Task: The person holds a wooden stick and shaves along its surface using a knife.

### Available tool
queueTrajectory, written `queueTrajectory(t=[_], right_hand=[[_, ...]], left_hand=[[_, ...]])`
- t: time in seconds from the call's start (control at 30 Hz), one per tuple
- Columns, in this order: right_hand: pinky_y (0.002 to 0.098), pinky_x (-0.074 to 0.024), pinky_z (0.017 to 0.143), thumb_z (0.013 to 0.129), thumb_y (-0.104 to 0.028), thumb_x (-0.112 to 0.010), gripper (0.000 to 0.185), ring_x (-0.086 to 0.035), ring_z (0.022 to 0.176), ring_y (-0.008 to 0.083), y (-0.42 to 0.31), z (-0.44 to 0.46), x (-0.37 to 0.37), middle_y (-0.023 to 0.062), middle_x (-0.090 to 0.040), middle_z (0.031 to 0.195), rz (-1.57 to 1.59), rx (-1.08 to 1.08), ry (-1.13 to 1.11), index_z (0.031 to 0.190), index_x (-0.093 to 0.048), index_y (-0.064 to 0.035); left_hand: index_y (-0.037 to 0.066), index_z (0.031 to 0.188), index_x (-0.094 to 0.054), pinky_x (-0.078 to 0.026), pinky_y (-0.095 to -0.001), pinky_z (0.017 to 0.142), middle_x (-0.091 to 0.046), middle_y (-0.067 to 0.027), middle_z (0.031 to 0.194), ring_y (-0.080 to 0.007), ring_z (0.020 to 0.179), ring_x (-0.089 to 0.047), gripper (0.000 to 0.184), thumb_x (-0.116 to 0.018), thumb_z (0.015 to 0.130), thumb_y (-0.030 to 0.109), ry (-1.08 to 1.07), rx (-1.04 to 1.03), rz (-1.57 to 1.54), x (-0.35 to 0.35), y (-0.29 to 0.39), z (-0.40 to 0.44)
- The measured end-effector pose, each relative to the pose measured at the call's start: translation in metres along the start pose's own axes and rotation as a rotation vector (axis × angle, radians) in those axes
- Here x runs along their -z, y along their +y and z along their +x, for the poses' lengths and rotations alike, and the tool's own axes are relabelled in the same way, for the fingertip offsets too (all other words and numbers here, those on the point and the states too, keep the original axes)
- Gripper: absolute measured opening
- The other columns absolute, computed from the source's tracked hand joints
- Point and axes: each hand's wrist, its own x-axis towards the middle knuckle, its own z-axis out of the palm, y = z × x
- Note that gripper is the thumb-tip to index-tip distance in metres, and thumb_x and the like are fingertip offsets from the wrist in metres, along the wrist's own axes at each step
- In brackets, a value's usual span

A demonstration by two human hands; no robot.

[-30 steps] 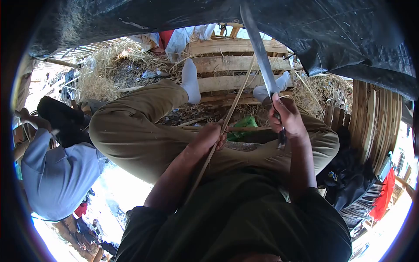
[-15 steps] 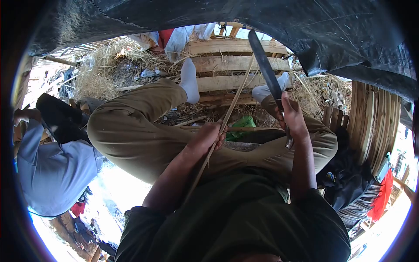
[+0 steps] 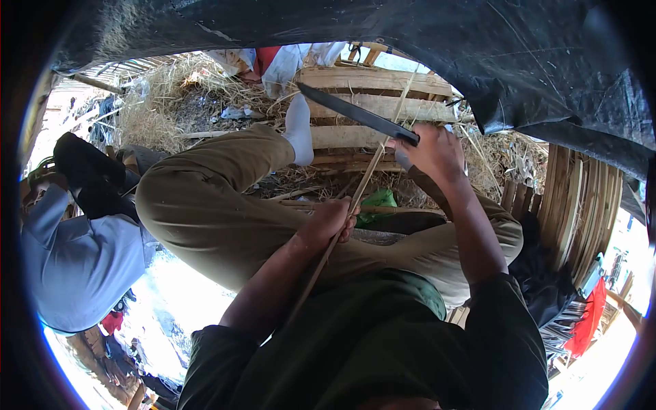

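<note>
Because the left hand (image 3: 332, 222) has its fingers curled around the thin strip (image 3: 370, 171) at the frame's centre, the strip seems steadied, slanting from lower centre towards the upper middle. Right of centre, the right hand (image 3: 437, 156) has fingers wrapped round the knife (image 3: 352, 112), whose blade points upper left; whether it touches the strip, I cannot tell.

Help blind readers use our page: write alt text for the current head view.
The right hand holds a large knife that crosses a thin strip in the image; the left hand grips that strip lower down. A second person, in grey, is at the left; a black sheet spans the top.
</note>
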Motion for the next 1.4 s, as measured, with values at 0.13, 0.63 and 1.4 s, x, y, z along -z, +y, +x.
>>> queueTrajectory(t=[0.13,0.63,1.4], right_hand=[[0.0444,-0.0535,0.066,0.083,-0.058,-0.064,0.051,-0.068,0.072,0.0346,-0.005,0.023,0.009,0.0156,-0.067,0.07,-0.024,0.029,-0.072,0.083,-0.072,-0.0068],[0.0465,-0.0466,0.058,0.093,-0.05,-0.058,0.054,-0.063,0.059,0.0323,0.123,0.115,-0.128,0.0169,-0.061,0.061,0.166,-0.214,-0.294,0.077,-0.064,0.0015],[0.0372,-0.0388,0.046,0.098,-0.049,-0.051,0.055,-0.049,0.047,0.016,0.139,0.091,-0.111,0.0064,-0.055,0.058,0.368,-0.24,-0.467,0.078,-0.061,0.0016]], left_hand=[[0.011,0.086,-0.048,-0.034,-0.0266,0.042,-0.041,0.003,0.056,-0.0096,0.043,-0.04,0.017,-0.038,0.095,0.021,0.025,-0.002,0.038,-0.001,0.002,-0.001],[0.016,0.079,-0.042,-0.027,-0.026,0.038,-0.034,0.0058,0.053,-0.007,0.039,-0.03,0.023,-0.032,0.098,0.027,-0.071,0.057,-0.14,-0.004,0.009,-0.006],[0.011,0.079,-0.045,-0.034,-0.0263,0.038,-0.04,0.0029,0.053,-0.0083,0.038,-0.039,0.042,-0.029,0.103,0.043,-0.064,0.051,-0.083,-0.002,0.015,-0.005]])
